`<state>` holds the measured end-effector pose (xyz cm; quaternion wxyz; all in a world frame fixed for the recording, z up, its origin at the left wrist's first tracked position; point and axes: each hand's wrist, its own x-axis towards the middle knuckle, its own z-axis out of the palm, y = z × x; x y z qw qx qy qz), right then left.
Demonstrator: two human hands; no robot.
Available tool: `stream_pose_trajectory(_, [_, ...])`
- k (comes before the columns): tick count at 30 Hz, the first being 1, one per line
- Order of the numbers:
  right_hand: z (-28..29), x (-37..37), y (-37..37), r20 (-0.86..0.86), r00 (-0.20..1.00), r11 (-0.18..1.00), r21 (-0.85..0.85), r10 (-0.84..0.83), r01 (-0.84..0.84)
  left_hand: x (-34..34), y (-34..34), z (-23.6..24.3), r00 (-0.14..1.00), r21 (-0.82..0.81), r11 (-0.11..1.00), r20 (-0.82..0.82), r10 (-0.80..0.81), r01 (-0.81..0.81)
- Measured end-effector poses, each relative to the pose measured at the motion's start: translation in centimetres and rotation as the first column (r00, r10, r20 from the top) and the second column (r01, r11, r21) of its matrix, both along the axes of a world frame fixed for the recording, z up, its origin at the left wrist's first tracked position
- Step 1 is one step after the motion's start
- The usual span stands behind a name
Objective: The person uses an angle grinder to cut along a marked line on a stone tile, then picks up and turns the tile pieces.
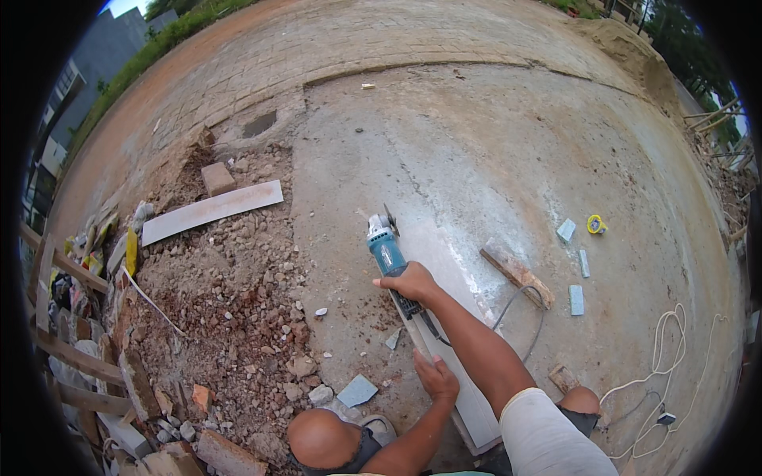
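A teal angle grinder [385, 248], its disc upright at the far end, is held over a long pale grey tile strip [456, 309] on the concrete. My right hand [409, 285] is closed round the grinder's body, thumb pointing left. Nearer my body, my left hand [435, 377] grips the left edge of the strip, its fingertips partly hidden. The grinder's dark cord [441, 339] curves down from the handle and onward to the right.
Rubble [238, 293] and a loose grey plank [210, 210] lie left, beside scrap timber [75, 349]. A wooden block [517, 274], tile offcuts [577, 300], a yellow roundish object [596, 224] and white cords [651, 373] lie right. Paving [349, 40] runs beyond the concrete.
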<state>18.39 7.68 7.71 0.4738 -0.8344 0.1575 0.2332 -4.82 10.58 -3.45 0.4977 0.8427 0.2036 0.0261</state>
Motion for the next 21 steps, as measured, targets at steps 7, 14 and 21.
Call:
stream_pose_trajectory(7, [0.02,-0.82,-0.11,0.024,1.000,1.000,-0.009,-0.003,0.003,0.08,-0.06,0.10,1.000,0.013,1.000,-0.004,0.000,0.000])
stream_pose_trajectory(14, [-0.16,-0.66,-0.20,0.027,1.000,1.000,-0.006,0.005,-0.005,0.17,-0.11,0.28,1.000,0.022,1.000,0.009,0.003,-0.003])
stream_pose_trajectory(21, [-0.35,-0.59,-0.23,0.023,1.000,1.000,0.005,0.006,-0.006,0.10,-0.06,0.23,1.000,0.015,1.000,0.001,0.011,-0.011])
